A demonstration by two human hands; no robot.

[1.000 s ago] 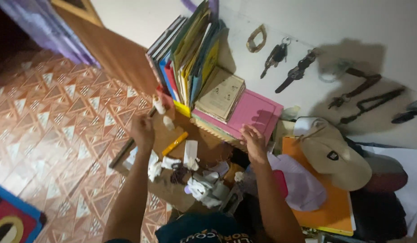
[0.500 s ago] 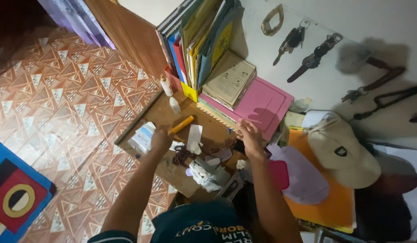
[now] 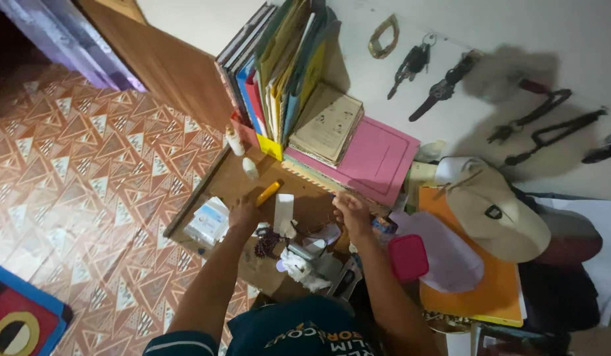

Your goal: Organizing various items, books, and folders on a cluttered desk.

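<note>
My left hand (image 3: 245,212) rests on the small wooden table (image 3: 221,179) with its fingers curled in, just below a yellow-orange marker (image 3: 268,192) and left of a white paper slip (image 3: 283,209). My right hand (image 3: 351,213) hovers at the near edge of a pink folder (image 3: 379,158), fingertips pinched together; whether anything is between them is unclear. Between the hands lie dark beads (image 3: 266,244) and crumpled white tissue (image 3: 301,266).
Upright books and folders (image 3: 279,66) and an old booklet (image 3: 328,124) stand behind. Two small white bottles (image 3: 234,141) sit at the table's back left, a white-blue box (image 3: 208,221) at its left edge. To the right are a pink lid (image 3: 407,257), beige cap (image 3: 493,214) and orange folder (image 3: 480,296). Keys (image 3: 411,62) hang on the wall.
My left hand has come back from the small bottles to the marker. My right hand has slid left off the pink folder's edge and curled its fingers. The view has shifted a little.
</note>
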